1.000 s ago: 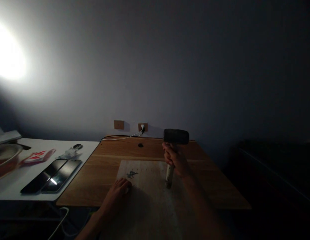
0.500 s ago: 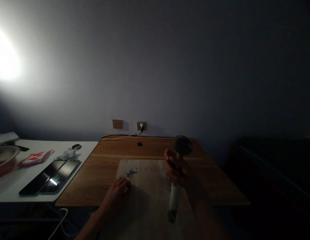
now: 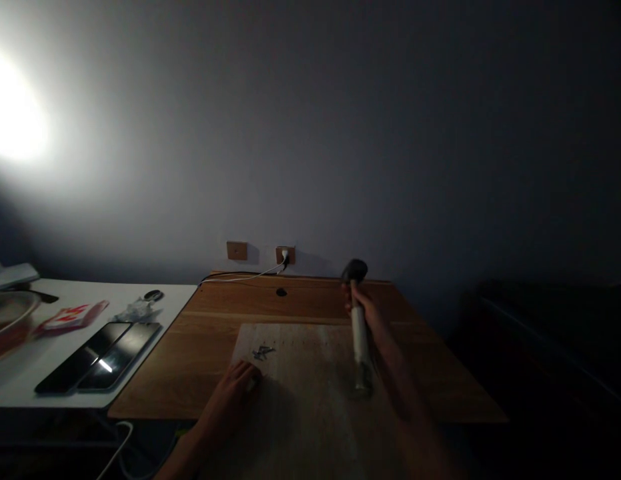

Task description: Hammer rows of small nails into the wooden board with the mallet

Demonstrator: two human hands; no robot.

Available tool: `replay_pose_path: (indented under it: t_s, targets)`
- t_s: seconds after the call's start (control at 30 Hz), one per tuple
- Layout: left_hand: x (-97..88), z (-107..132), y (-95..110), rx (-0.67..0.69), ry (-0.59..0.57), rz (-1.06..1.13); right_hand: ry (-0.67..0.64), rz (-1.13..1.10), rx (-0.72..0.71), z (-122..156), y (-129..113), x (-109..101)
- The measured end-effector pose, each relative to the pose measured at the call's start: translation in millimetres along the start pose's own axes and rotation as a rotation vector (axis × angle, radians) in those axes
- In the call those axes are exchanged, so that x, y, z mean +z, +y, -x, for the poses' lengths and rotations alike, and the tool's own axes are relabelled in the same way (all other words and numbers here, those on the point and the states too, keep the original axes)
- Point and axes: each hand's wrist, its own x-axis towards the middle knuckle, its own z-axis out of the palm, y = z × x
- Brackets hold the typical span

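Right hand point(image 3: 363, 308) clenched around a mallet point(image 3: 360, 340) up near its head, left hand point(image 3: 230, 400) curled on the board point(image 3: 310, 373) just below some nails point(image 3: 263, 353), can't tell if it's pinching anything

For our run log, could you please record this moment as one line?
left hand: on wooden board | right hand: gripping mallet near head

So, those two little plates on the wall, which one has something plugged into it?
The right-hand wall plate: a white plug sits in it, with a white cable trailing along the desk. The plate to its left has nothing attached.
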Motion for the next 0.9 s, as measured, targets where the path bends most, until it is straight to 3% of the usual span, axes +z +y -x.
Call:
replay_pose_path:
  t_s: [0.03, 0.07, 0.13, 0.17, 0.23, 0.3, 0.43, 0.5, 0.57, 0.67, 0.77, 0.9]
  targets:
    - [-0.5, 0.1, 0.9, 0.0, 0.001, 0.006, 0.007, -0.036, -0.066, 1.3, -9.5, 4.1]
    - [-1.1, 0.1, 1.8, 0.0, 0.001, 0.014, -0.075, -0.084, -0.098, 4.2, -17.5, 8.2]
    - [-2.0, -0.1, 3.1, 0.003, 0.003, 0.032, -0.188, -0.155, -0.081, 14.6, -25.9, 14.9]
    - [-2.2, -0.2, 3.1, 0.003, 0.005, 0.04, -0.165, -0.145, -0.043, 22.1, -25.8, 17.4]
    - [-1.9, -0.1, 1.8, 0.003, 0.009, 0.048, -0.038, -0.14, -0.066, 41.6, -18.7, 21.1]
    - [-0.8, 0.3, 0.4, -0.003, 0.02, 0.046, -0.008, -0.187, -0.111, 66.7, -6.9, 23.0]
    - [-1.0, -0.3, 9.8, -0.021, 0.084, 0.084, -0.207, -0.311, 0.055, 108.7, 11.5, 16.2]
    - [-4.2, -4.1, 22.7, -0.005, 0.157, 0.137, -0.163, -0.315, 0.182, 106.9, 16.9, 5.9]
    - [-8.9, -10.7, 37.0, 0.008, 0.215, 0.188, -0.025, -0.284, 0.13, 88.3, 24.8, -6.0]
    - [-12.5, -21.8, 51.0, -0.019, 0.283, 0.253, -0.011, -0.193, 0.205, 52.3, 45.0, -19.4]
    - [-4.5, -27.8, 50.7, -0.023, 0.217, 0.27, -0.05, -0.118, 0.321, 36.2, 66.6, -21.2]
    - [16.2, -28.6, 40.2, -0.015, 0.057, 0.272, -0.094, -0.114, 0.376, 45.8, 79.1, -7.1]
